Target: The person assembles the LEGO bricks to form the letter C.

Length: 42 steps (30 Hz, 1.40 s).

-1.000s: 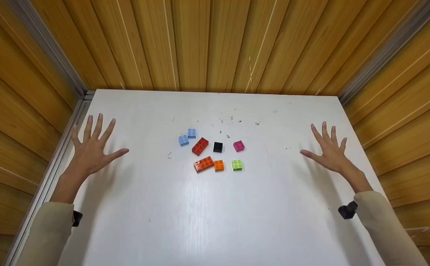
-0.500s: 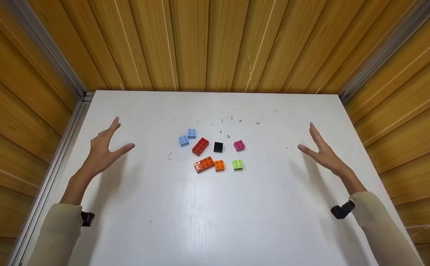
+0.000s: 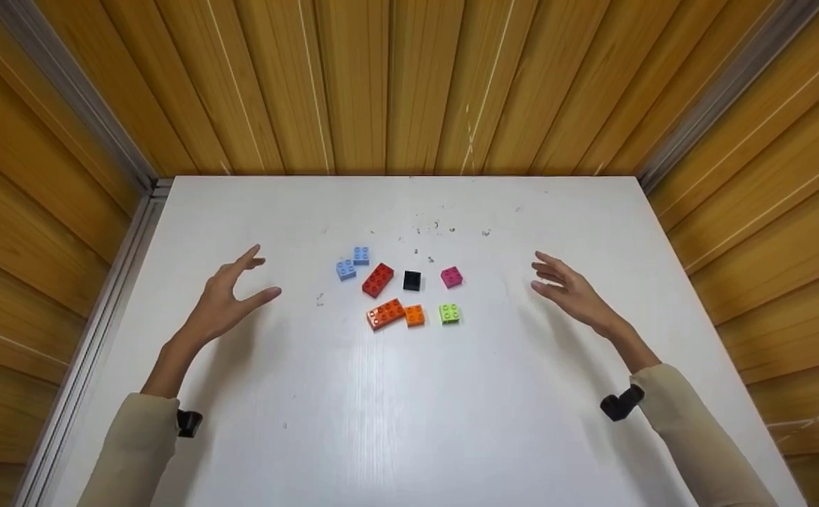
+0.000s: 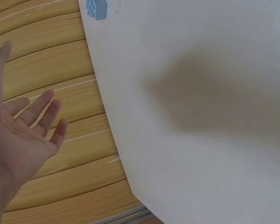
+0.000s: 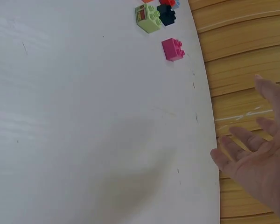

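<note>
Brick [image 3: 378, 280], red, long axis aslant, far end rightward, between left hand [image 3: 222, 306] and right hand [image 3: 579, 298], each grip relaxed, empty.

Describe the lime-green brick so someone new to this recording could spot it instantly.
Start with the white table in the head view. Near its middle, the lowest row of bricks runs from a long orange-red brick through a small orange brick to the lime-green brick at the right end. It alone is green, and it stands apart from its neighbours.
</note>
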Motion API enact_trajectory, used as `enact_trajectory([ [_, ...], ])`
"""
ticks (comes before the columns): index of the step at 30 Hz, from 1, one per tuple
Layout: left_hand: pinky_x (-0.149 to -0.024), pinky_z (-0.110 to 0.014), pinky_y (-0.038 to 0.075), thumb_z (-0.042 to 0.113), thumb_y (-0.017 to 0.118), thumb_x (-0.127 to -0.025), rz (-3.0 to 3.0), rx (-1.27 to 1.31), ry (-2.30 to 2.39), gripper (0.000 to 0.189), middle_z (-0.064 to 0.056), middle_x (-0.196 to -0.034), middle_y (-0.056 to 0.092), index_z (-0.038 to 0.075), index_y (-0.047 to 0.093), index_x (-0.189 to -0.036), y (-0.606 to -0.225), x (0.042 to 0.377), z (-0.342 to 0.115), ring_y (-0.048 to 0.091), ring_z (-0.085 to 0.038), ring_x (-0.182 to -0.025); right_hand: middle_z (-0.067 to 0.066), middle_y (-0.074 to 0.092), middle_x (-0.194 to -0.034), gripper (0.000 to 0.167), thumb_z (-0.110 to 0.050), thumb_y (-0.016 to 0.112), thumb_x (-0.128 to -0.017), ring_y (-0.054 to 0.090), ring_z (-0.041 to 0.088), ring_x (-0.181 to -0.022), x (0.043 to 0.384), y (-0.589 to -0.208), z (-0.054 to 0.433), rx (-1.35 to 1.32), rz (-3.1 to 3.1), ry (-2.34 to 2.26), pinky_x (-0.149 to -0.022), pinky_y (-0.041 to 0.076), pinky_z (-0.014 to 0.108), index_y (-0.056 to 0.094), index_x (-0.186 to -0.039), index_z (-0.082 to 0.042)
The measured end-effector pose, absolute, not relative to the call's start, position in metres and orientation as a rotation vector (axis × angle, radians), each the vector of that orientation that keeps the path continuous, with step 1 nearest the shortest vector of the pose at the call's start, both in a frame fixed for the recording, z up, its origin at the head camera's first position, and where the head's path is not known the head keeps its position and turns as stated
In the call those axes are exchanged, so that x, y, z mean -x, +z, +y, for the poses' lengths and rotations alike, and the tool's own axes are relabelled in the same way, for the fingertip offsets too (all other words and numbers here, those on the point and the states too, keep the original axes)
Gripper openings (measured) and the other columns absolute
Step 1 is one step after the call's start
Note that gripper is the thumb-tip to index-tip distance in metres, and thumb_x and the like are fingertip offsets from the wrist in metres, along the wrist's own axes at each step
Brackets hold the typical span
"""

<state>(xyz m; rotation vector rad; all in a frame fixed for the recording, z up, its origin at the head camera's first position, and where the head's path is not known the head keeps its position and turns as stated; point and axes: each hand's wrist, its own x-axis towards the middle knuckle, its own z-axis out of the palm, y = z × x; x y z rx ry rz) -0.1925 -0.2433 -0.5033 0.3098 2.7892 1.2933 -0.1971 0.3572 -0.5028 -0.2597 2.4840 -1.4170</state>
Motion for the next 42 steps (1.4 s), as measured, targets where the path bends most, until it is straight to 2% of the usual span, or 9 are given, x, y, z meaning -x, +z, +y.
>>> enact_trajectory([
  [6, -0.114, -0.062, 0.035, 0.034, 0.076, -0.093, 2.766, -0.397, 1.377, 0.080, -0.022, -0.145, 0.057, 0.006, 0.037, -0.157, -0.518, 0.191, -0.226, 0.048, -0.042, -0.137, 0.029, 0.049, -0.150, 0.052, -0.020, 0.059, -0.105, 0.045, 0.048, -0.140, 0.194, -0.518, 0.329, 0.403, 2.471, -1.454, -0.105, 0.044, 0.017, 0.045, -0.151, -0.002],
  [9, -0.108, -0.061, 0.041, 0.029, 0.077, -0.093, 2.717, -0.454, 1.424, 0.075, -0.023, -0.141, 0.060, 0.004, 0.042, -0.154, -0.527, 0.187, -0.217, 0.054, -0.042, -0.132, 0.030, 0.053, -0.146, 0.048, -0.019, 0.060, -0.104, 0.049, 0.047, -0.137, 0.192, -0.525, 0.311, 0.423, 2.448, -1.469, -0.099, 0.043, 0.010, 0.050, -0.147, 0.001],
  [13, -0.102, -0.062, 0.046, 0.025, 0.076, -0.093, 2.653, -0.470, 1.471, 0.065, -0.024, -0.136, 0.063, 0.004, 0.049, -0.149, -0.537, 0.181, -0.205, 0.058, -0.042, -0.126, 0.026, 0.057, -0.144, 0.047, -0.021, 0.061, -0.104, 0.054, 0.041, -0.136, 0.193, -0.528, 0.282, 0.453, 2.436, -1.444, -0.105, 0.048, 0.024, 0.054, -0.143, 0.003],
  [17, -0.108, -0.062, 0.042, 0.027, 0.074, -0.095, 2.600, -0.439, 1.461, 0.057, -0.020, -0.137, 0.064, 0.005, 0.056, -0.144, -0.544, 0.175, -0.191, 0.054, -0.039, -0.131, 0.022, 0.061, -0.141, 0.043, -0.020, 0.061, -0.104, 0.057, 0.038, -0.133, 0.194, -0.535, 0.254, 0.499, 2.435, -1.448, -0.110, 0.048, 0.047, 0.057, -0.139, 0.003],
  [19, -0.112, -0.063, 0.038, 0.029, 0.071, -0.097, 2.551, -0.449, 1.443, 0.053, -0.018, -0.140, 0.062, 0.004, 0.058, -0.142, -0.547, 0.174, -0.182, 0.051, -0.038, -0.134, 0.022, 0.063, -0.139, 0.040, -0.018, 0.060, -0.104, 0.059, 0.037, -0.131, 0.192, -0.541, 0.241, 0.510, 2.426, -1.464, -0.110, 0.047, 0.051, 0.059, -0.137, 0.003],
  [22, -0.113, -0.064, 0.036, 0.028, 0.067, -0.099, 2.481, -0.511, 1.423, 0.049, -0.019, -0.142, 0.061, 0.001, 0.059, -0.139, -0.552, 0.174, -0.168, 0.050, -0.039, -0.136, 0.024, 0.064, -0.137, 0.037, -0.013, 0.059, -0.104, 0.060, 0.040, -0.128, 0.191, -0.551, 0.222, 0.542, 2.394, -1.501, -0.109, 0.047, 0.054, 0.060, -0.135, 0.006],
  [25, -0.108, -0.061, 0.042, 0.023, 0.066, -0.099, 2.443, -0.573, 1.441, 0.046, -0.022, -0.138, 0.062, -0.002, 0.059, -0.137, -0.557, 0.175, -0.157, 0.055, -0.041, -0.130, 0.028, 0.063, -0.136, 0.036, -0.010, 0.058, -0.104, 0.061, 0.043, -0.125, 0.192, -0.558, 0.203, 0.594, 2.363, -1.527, -0.106, 0.048, 0.056, 0.059, -0.134, 0.009],
  [30, -0.093, -0.042, 0.052, 0.018, 0.070, -0.096, 2.438, -0.628, 1.443, 0.048, -0.024, -0.125, 0.068, -0.005, 0.059, -0.136, -0.566, 0.178, -0.142, 0.063, -0.035, -0.106, 0.029, 0.064, -0.132, 0.034, -0.008, 0.060, -0.102, 0.063, 0.044, -0.121, 0.196, -0.561, 0.177, 0.668, 2.366, -1.514, -0.103, 0.051, 0.054, 0.061, -0.131, 0.010],
  [42, -0.077, -0.029, 0.050, 0.008, 0.084, -0.083, 2.510, -0.664, 1.359, 0.047, -0.019, -0.111, 0.069, -0.004, 0.067, -0.125, -0.574, 0.185, -0.106, 0.063, -0.030, -0.092, 0.024, 0.064, -0.130, 0.044, -0.009, 0.073, -0.093, 0.065, 0.040, -0.116, 0.198, -0.572, 0.144, 0.861, 2.457, -1.444, -0.102, 0.053, 0.049, 0.061, -0.132, 0.007],
])
